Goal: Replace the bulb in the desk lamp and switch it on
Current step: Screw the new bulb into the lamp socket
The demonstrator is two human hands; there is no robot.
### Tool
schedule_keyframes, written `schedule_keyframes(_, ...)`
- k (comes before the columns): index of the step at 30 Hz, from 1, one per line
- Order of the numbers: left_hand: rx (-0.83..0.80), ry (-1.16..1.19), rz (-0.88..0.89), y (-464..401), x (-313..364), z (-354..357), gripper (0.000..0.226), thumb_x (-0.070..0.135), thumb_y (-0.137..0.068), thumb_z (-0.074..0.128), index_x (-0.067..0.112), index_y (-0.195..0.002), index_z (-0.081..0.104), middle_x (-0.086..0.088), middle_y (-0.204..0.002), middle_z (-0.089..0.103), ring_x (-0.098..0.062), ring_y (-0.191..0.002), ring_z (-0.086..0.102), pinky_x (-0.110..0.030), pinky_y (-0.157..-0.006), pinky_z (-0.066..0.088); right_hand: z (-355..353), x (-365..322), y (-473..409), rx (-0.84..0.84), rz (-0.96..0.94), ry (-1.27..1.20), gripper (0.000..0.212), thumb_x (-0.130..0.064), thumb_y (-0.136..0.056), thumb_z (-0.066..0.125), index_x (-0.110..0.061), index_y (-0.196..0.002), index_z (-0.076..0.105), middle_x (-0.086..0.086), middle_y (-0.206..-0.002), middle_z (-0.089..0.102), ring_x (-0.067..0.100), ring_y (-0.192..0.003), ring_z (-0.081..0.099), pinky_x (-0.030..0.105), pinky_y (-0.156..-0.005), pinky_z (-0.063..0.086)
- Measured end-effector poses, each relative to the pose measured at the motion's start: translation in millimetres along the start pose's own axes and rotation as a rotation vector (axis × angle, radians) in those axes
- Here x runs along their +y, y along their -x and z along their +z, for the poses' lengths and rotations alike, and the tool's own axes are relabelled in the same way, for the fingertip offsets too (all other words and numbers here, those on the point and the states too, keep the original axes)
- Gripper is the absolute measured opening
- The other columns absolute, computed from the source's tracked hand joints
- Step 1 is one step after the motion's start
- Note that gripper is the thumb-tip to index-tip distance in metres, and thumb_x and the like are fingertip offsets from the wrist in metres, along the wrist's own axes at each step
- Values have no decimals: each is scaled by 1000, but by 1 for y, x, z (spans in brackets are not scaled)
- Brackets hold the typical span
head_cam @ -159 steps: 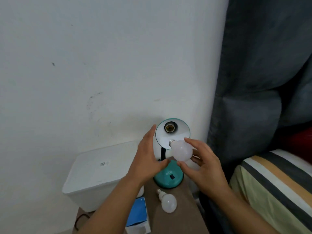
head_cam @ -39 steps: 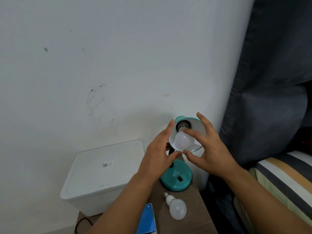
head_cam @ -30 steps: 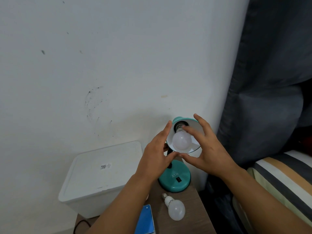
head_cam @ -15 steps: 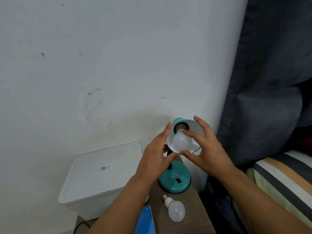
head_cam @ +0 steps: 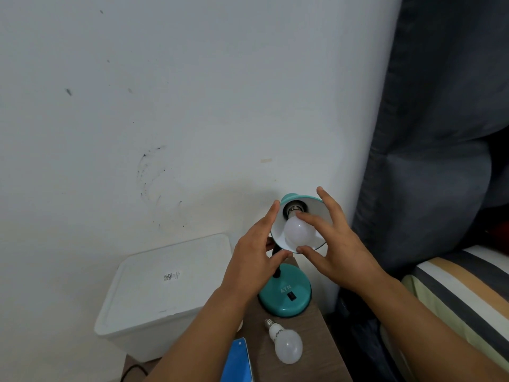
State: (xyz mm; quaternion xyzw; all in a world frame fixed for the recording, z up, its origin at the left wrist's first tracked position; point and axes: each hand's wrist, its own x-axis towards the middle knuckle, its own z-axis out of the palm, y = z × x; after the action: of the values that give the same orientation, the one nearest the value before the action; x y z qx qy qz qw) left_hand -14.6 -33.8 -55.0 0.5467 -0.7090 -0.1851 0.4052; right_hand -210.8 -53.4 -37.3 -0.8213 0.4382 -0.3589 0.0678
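Two hands work: my right hand pinches the frosted white bulb, its axis into the teal metal shade's socket; left hand grips the rim.

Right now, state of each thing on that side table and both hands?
Lamp shade: tilted up, steadied at its rim by the left hand.
Bulb in lamp: base at the socket, unlit, pinched by the right hand.
Spare bulb: lying on its side on the table.
Lamp base: upright; switch position unclear.
White bin: lid closed.
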Motion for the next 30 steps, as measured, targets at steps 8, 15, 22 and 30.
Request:
schedule_keyframes(8,1,-10,-11,0,1,-2,101,27,-83,81,66,-140,7,24,-128,45,17,-92,57,3,-84,39,-7,-1,-1,-82,-8,-51,63,-28,-92,62,-33,-146,30,-18,-159,-14,22,-145,24,36,-108,42)
schedule_keyframes(15,10,-8,4,-1,-1,1,104,24,-83,81,70,-139,6,28,-124,44,25,-97,53,3,-82,40,-3,-1,-1,-32,36,-47,64,-42,-90,60,-28,-145,31,-11,-160,1,21,-142,30,45,-106,44)
schedule_keyframes(22,11,-30,17,-1,0,2,103,29,-84,80,71,-140,4,24,-127,47,12,-98,60,-3,-86,44,4,-2,-2,52,63,-8,76,-55,-72,75,-26,-133,40,-8,-157,13,19,-130,43,35,-94,52)
schedule_keyframes(30,8,-34,22,1,-1,2,103,28,-84,80,69,-140,4,24,-128,45,16,-96,57,-2,-88,43,-1,4,2,-2,-33,-39,66,-41,-77,76,-35,-136,46,-7,-161,3,22,-145,23,45,-107,43)
